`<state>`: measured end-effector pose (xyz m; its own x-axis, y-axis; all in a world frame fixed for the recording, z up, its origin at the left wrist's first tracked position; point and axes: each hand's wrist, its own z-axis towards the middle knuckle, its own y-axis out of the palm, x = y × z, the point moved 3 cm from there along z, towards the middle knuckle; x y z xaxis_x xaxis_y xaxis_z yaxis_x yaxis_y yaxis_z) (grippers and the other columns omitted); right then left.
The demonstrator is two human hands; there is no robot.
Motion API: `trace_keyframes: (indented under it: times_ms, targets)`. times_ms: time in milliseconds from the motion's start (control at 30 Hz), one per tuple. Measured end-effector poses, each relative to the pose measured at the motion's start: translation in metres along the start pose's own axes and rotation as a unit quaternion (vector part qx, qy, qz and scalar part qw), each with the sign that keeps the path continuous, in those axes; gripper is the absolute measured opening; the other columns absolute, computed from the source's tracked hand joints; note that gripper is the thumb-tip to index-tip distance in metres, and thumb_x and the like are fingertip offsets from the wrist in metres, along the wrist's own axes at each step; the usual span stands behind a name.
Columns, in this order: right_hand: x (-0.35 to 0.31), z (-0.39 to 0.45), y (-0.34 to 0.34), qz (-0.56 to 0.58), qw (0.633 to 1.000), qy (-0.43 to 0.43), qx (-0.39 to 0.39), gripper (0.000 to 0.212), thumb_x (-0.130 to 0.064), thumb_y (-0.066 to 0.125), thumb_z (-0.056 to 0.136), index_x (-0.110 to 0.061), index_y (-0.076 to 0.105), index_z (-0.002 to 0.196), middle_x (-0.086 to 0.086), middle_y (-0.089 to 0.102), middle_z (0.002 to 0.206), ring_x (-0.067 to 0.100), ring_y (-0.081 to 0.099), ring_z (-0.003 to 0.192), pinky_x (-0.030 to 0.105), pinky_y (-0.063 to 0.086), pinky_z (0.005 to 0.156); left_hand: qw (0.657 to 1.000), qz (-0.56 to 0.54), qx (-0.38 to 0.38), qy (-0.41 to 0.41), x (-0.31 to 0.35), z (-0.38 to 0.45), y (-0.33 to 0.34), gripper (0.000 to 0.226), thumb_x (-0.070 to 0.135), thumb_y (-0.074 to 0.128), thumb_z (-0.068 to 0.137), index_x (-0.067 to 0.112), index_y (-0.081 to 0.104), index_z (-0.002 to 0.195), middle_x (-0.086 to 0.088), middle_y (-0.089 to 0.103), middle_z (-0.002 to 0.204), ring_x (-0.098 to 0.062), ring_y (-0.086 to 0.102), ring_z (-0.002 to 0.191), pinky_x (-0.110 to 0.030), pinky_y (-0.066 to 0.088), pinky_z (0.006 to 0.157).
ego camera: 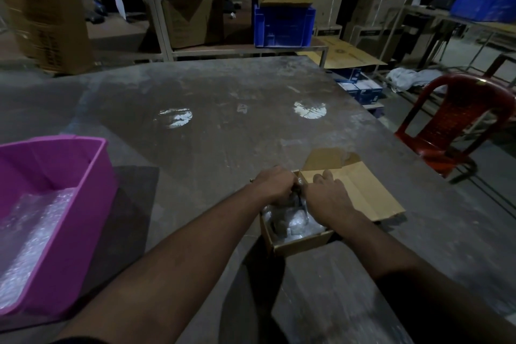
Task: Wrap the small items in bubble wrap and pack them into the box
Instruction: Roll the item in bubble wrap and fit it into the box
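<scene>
The small cardboard box [303, 240] sits on the grey surface [223, 126] at about five o'clock from its centre, directly in front of the person, flaps open toward one o'clock. Inside lie bubble-wrapped bundles [293, 222], pale and crinkled; their contents are not discernible.

Both hands are over the box's far end. The left hand [275, 187] has its fingers curled down around a dark item with wrap at the box edge; the exact hold is hidden. The right hand [328, 194] rests with fingers fairly straight across the opening and onto the inner flap.

Judgement: the bundles look light and soft outside, springy under pressure, and the film is likely slippery. Best held across the padded middle with a full-hand hold, not by loose wrap ends, which may unroll. The thin box wall may buckle if pushed.

A pink tub [92, 176] at nine o'clock holds more bubble wrap [30, 232].
</scene>
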<state>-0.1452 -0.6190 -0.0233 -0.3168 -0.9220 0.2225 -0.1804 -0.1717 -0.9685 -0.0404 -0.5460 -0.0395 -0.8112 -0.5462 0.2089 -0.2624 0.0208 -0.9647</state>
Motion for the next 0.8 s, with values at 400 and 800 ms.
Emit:
trace_keyframes:
  times_ms: [400,800]
  targets:
    - [0.004,0.003,0.002,0.063,0.997,0.036,-0.023,0.027,-0.021,0.048,0.098,-0.011,0.062,0.12,0.012,0.054,0.126,0.032,0.041,0.122,0.044,0.042,0.095,0.999,0.01,-0.032,-0.001,0.0,0.009,0.002,0.037,0.028,0.073,0.084,0.024,0.067,0.121,-0.005,0.069,0.116,-0.027,0.064,0.103,-0.036,0.054,0.078]
    - [0.013,-0.007,0.009,0.152,0.987,0.051,0.012,0.03,-0.024,0.045,0.099,-0.017,0.071,0.113,0.011,0.056,0.11,0.031,0.045,0.11,0.041,0.048,0.088,1.0,-0.02,0.021,-0.003,-0.002,-0.001,-0.004,0.037,0.022,0.069,0.092,0.021,0.059,0.127,-0.007,0.065,0.126,-0.029,0.061,0.115,-0.036,0.049,0.082]
